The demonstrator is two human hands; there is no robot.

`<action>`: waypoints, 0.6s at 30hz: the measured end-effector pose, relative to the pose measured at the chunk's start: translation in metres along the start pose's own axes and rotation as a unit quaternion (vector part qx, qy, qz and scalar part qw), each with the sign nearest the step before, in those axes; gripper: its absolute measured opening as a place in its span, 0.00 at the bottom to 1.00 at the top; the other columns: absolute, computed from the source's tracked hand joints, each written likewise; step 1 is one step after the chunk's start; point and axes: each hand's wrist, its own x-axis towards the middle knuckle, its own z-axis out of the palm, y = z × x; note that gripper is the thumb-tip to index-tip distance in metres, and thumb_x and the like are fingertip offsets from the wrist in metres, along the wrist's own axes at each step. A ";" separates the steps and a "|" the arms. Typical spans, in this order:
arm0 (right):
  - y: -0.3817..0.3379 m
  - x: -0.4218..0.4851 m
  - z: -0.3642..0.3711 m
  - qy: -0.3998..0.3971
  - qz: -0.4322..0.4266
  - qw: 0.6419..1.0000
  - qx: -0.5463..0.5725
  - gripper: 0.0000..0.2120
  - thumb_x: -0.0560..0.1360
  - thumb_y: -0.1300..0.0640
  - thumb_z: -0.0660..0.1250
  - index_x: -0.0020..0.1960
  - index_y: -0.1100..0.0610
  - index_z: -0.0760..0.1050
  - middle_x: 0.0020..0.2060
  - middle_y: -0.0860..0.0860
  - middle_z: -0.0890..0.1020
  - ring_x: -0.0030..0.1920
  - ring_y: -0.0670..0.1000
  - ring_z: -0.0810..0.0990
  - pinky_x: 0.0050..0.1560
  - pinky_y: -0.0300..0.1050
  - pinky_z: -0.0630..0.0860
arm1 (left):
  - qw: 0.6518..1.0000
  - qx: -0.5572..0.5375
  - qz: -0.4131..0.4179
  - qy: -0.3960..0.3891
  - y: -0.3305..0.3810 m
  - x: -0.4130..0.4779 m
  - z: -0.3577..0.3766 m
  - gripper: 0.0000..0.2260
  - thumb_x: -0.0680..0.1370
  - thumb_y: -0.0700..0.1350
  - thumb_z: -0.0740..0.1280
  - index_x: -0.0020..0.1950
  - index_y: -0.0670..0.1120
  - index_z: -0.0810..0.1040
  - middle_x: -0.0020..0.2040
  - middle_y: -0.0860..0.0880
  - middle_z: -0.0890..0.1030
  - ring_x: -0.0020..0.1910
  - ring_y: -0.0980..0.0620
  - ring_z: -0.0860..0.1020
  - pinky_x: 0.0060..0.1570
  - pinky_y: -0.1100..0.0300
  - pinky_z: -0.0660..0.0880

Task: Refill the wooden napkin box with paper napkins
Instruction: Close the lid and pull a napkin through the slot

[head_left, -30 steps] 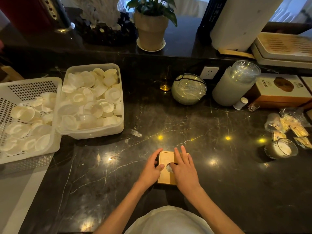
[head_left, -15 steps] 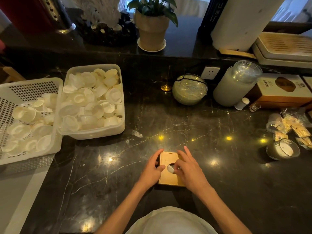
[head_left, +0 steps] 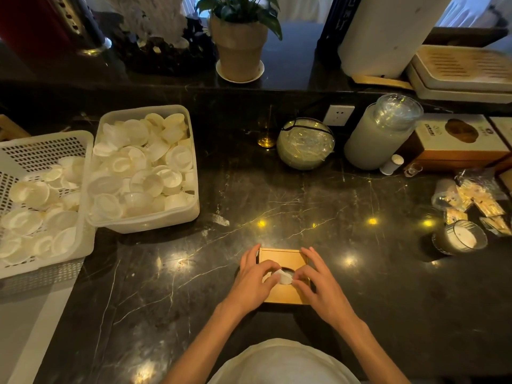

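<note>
Left hand (head_left: pixel 253 281): laid on the left side of the wooden napkin box (head_left: pixel 282 275), thumb and forefinger pinched on a corner of white paper napkin (head_left: pixel 284 277) at the round opening.
Right hand (head_left: pixel 318 284): laid on the right side of the box, fingertips closed on the same napkin from the other side.
Wooden napkin box: set flat on the dark marble table (head_left: pixel 277 195), near its front edge, lid on.
Paper napkin: seen poking out of the hole in the lid, between the two hands.
Glass candle (head_left: pixel 460 239): placed well to the right of the box.
Plastic tub (head_left: pixel 144 167): filled with white lids, placed far left, touching a white perforated basket (head_left: pixel 41 200).
Glass jar (head_left: pixel 304 142): set at the back of the table.
Potted plant (head_left: pixel 239 42): stood on the ledge behind.
</note>
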 end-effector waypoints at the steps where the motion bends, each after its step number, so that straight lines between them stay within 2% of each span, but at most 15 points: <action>1: 0.000 0.000 0.000 0.000 0.003 1.000 0.008 0.02 0.78 0.53 0.66 0.48 0.46 0.77 0.78 0.43 0.58 0.79 0.41 0.45 0.75 0.50 0.58 | 1.000 0.005 0.002 -0.002 0.000 0.001 -0.001 0.06 0.79 0.52 0.66 0.55 0.55 0.80 0.80 0.53 0.50 0.79 0.53 0.43 0.75 0.47 0.50; 7: -0.001 0.009 0.001 -0.010 0.046 0.996 0.071 0.03 0.79 0.52 0.65 0.47 0.46 0.75 0.79 0.42 0.54 0.78 0.41 0.42 0.77 0.55 0.53 | 1.000 0.014 -0.004 -0.008 0.007 0.011 -0.007 0.05 0.80 0.47 0.65 0.48 0.49 0.80 0.80 0.50 0.53 0.79 0.52 0.44 0.76 0.49 0.48; 12: 0.001 0.022 -0.010 -0.053 0.051 0.996 0.046 0.03 0.78 0.49 0.68 0.48 0.45 0.80 0.79 0.40 0.47 0.77 0.41 0.33 0.73 0.51 0.42 | 1.000 0.002 -0.010 -0.023 0.018 0.019 -0.006 0.05 0.81 0.46 0.64 0.46 0.51 0.76 0.81 0.50 0.52 0.80 0.50 0.42 0.77 0.44 0.48; 15: 0.000 0.028 -0.018 -0.105 0.051 0.993 0.018 0.05 0.77 0.46 0.68 0.48 0.45 0.81 0.79 0.41 0.45 0.76 0.42 0.30 0.74 0.54 0.42 | 1.000 -0.021 -0.015 -0.016 0.017 0.019 -0.004 0.06 0.81 0.46 0.63 0.46 0.52 0.75 0.81 0.51 0.53 0.80 0.50 0.43 0.77 0.43 0.48; 18: 0.000 0.032 -0.021 -0.112 0.047 0.992 0.016 0.06 0.78 0.48 0.67 0.46 0.47 0.82 0.79 0.41 0.49 0.77 0.43 0.32 0.75 0.55 0.44 | 0.999 -0.038 -0.013 -0.012 0.015 0.017 -0.003 0.07 0.82 0.49 0.61 0.45 0.53 0.76 0.81 0.52 0.53 0.80 0.52 0.44 0.77 0.43 0.48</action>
